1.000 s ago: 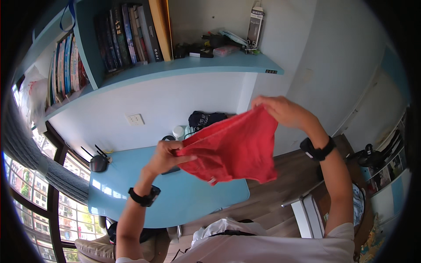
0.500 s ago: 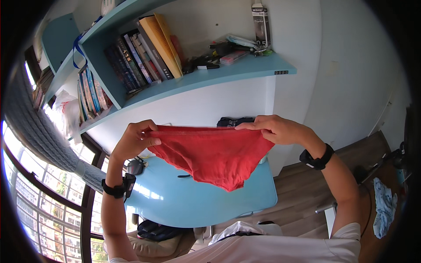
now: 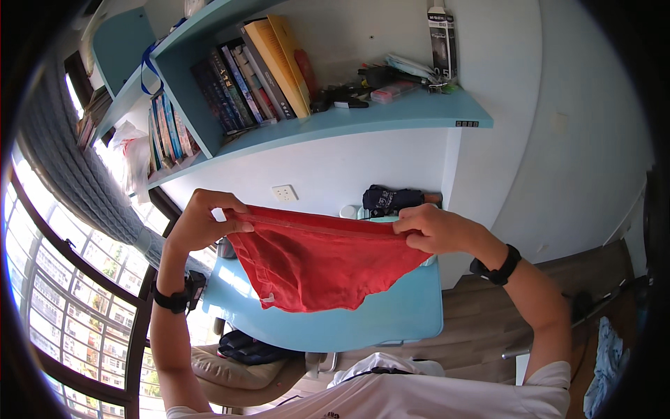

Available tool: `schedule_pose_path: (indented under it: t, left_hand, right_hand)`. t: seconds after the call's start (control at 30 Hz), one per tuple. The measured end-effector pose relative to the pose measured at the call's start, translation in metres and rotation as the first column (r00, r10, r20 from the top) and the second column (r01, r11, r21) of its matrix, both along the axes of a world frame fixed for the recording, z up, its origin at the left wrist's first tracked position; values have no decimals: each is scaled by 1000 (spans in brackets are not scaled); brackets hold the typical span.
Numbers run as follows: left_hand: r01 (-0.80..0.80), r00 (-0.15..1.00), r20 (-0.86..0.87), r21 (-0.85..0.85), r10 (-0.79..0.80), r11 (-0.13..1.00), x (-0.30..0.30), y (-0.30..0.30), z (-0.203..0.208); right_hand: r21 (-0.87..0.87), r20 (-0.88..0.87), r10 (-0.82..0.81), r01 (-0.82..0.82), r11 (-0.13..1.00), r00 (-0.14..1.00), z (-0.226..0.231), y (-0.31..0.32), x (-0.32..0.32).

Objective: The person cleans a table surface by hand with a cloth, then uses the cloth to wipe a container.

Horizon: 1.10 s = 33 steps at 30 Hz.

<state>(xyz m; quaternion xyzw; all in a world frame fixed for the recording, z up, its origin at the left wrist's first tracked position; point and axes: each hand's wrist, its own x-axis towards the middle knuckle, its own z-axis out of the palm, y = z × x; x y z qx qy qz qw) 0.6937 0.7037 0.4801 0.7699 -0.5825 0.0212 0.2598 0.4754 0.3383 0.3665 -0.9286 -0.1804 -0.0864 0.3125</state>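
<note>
A pair of red underpants point(image 3: 314, 262) hangs stretched by its waistband between my two hands, above a light blue desk. At the left end of the band, my left hand point(image 3: 209, 220) pinches the cloth between thumb and fingers. My right hand point(image 3: 436, 229) grips the band's right end, fingers curled over it. The fabric drapes below in loose folds, and a small white tag shows near its lower left edge. A black strap with a small device circles each wrist.
Beyond the cloth lies the desk point(image 3: 328, 328), with a dark folded item point(image 3: 391, 200) at its back. Above it runs a blue shelf point(image 3: 363, 120) with books point(image 3: 269, 66) and small clutter. A beige chair point(image 3: 237, 373) stands at lower left, beside barred windows. Blue cloth point(image 3: 606, 370) lies at far right.
The underpants have tilted, their right end now lower, and the hanging cloth has swung left, showing the white tag. My view has shifted, revealing the wall socket. Both hands keep their hold.
</note>
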Motion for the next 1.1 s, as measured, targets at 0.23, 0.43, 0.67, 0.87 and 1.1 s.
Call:
schedule_pose_path:
  t: [0.23,0.43,0.67,0.87,1.1]
  left_hand:
    - [-196,980,45,39,195,980,-7,-3,-21]
    - [-134,967,-226,-49,119,990,19,16,-43]
    - [-79,890,-439,123,125,989,32,19,-60]
    - [-210,958,-138,260,252,943,54,-8,-112]
    - [50,994,-100,139,-36,989,19,-13,-206]
  right_hand:
    - [102,21,-3,1,995,1000,-20,-18,-7]
    - [-50,18,-50,51,997,999,-37,-21,-28]
    - [21,-155,-41,44,999,987,-27,-25,-46]
    - [8,-61,-225,226,974,972,-20,-54,-22]
    - [-130,-150,-198,179,975,969,-74,-49,-33]
